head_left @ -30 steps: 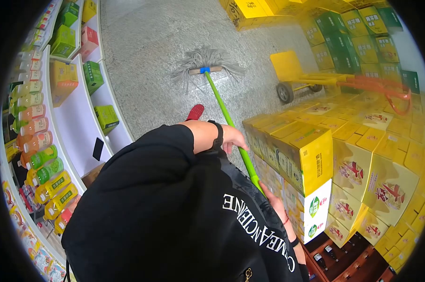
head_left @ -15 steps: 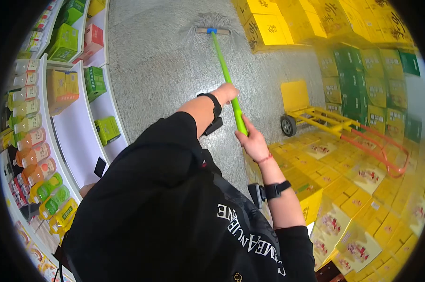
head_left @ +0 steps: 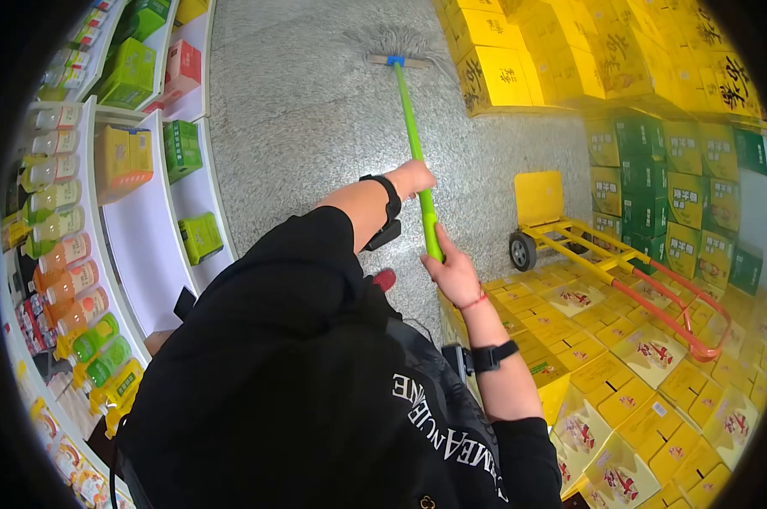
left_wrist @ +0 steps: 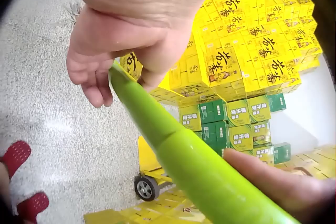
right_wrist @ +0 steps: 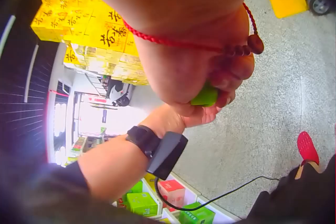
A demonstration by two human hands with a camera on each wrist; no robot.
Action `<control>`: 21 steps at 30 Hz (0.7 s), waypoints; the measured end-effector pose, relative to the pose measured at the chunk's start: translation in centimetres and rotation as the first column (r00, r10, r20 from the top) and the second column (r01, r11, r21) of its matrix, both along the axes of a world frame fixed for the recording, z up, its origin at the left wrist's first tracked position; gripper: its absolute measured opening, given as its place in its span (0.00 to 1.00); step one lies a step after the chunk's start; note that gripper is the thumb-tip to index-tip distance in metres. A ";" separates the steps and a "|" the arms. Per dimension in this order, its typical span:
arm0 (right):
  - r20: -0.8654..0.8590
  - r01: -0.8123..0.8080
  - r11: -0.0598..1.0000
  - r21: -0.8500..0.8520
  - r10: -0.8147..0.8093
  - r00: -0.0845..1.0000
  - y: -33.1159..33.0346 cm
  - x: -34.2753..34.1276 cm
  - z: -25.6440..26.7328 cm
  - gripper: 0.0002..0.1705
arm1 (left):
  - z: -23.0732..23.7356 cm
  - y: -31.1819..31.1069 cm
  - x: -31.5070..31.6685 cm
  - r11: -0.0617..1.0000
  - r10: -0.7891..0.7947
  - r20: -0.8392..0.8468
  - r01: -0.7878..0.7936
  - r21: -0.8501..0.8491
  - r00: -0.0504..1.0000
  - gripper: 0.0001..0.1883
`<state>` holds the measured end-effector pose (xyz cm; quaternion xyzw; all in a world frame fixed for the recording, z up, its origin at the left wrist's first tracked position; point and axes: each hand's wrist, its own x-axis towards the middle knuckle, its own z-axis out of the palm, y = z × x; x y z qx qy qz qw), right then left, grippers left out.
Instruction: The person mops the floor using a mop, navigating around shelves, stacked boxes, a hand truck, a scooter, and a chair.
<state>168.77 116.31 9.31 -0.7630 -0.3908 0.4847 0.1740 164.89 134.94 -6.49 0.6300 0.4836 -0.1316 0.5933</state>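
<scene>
White shelves point(head_left: 142, 237) left | grey string mop head point(head_left: 396, 41) lies on speckled floor point(head_left: 282, 110) | your left hand point(head_left: 411, 178) curls its fingers round the green pole point(head_left: 409, 114) | your right hand point(head_left: 457, 276) grips its near end, fingers curled | yellow, red-handled cart point(head_left: 570, 229) right

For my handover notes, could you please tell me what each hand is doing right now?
Left hand: fingers curled round the green mop handle.
Right hand: closed round that same handle.

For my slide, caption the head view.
Left hand and right hand hold a grey string mop by its long green handle near stacked yellow cartons.
</scene>
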 end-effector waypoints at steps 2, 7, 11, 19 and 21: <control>-0.024 -0.001 0.999 0.049 0.002 1.000 -3.0 -0.2 1.4 0.37 | 1.4 -2.5 -0.9 0.997 0.032 0.006 -0.032 -0.077 0.999 0.15; -0.003 -0.129 0.991 -0.040 0.129 0.992 -12.3 -1.2 5.4 0.37 | 2.6 -11.4 -4.2 0.965 0.005 0.075 0.015 -0.261 0.997 0.14; -0.066 -0.168 0.985 -0.040 0.165 0.984 -19.3 -0.4 9.2 0.37 | 5.4 -17.1 -7.1 0.869 -0.070 0.036 0.078 -0.488 0.997 0.28; 0.036 -0.565 0.801 -0.198 0.582 0.812 -20.5 2.3 14.5 0.36 | 4.7 -20.3 -8.8 0.782 -0.208 -0.077 0.119 -0.612 0.975 0.34; 0.075 -0.589 0.789 -0.173 0.607 0.791 -18.3 2.3 14.2 0.36 | 4.0 -19.3 -9.5 0.778 -0.053 -0.041 0.015 -0.628 0.998 0.34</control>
